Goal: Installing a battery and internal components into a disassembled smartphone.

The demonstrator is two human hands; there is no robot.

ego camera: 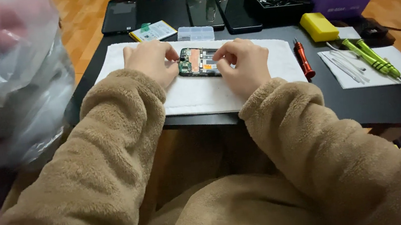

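Opened phone [198, 61] on white cloth [198, 95], pinched at both ends — left hand [150, 63], right hand [243, 65].
Risk judged: exposed board may be scratched or flexed by fingertip pressure — grip kept light.

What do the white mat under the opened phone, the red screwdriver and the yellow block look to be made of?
The white mat looks like soft cloth or paper towel: matte, slightly textured, limp edges. The red screwdriver seems to be glossy metal, perhaps anodised, with a dark tip; plastic cannot be ruled out. The yellow block looks like matte plastic or foam, with rounded corners and no shine.
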